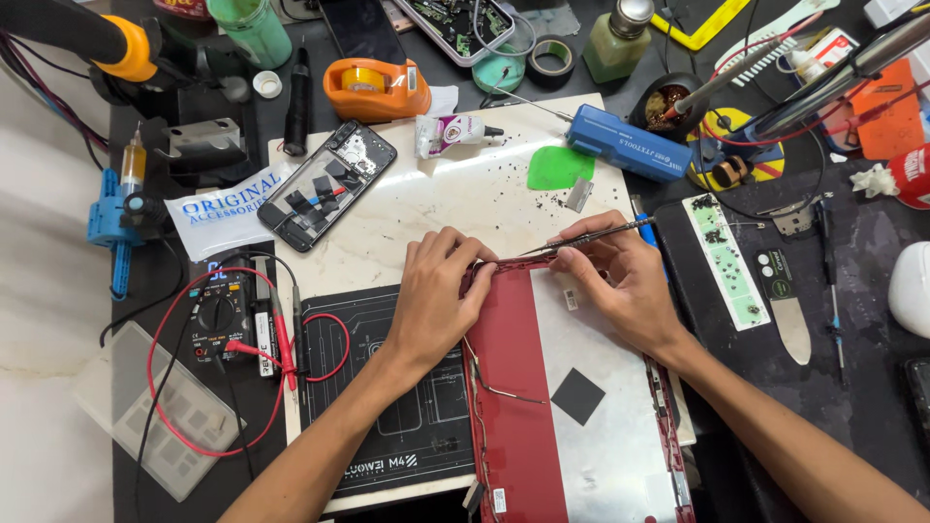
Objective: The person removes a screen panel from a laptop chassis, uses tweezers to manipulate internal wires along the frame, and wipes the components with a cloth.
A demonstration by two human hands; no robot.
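A red laptop lid (513, 387) lies inside-up on the white work mat, with a silver foil panel (605, 426) and a black square pad on it. My left hand (436, 291) presses on the lid's top left corner, fingers curled over the edge. My right hand (620, 276) rests on the top edge and holds metal tweezers (581, 235), whose tips point left along the lid's rim, close to my left fingertips. A thin cable runs down the lid's left side.
An opened black phone (327, 184) lies at the back left of the mat. A multimeter (223, 310) with red leads sits at left, an orange tape dispenser (376, 89) and a blue tool (628, 143) at the back. A dark mat (387, 407) lies under the lid's left side.
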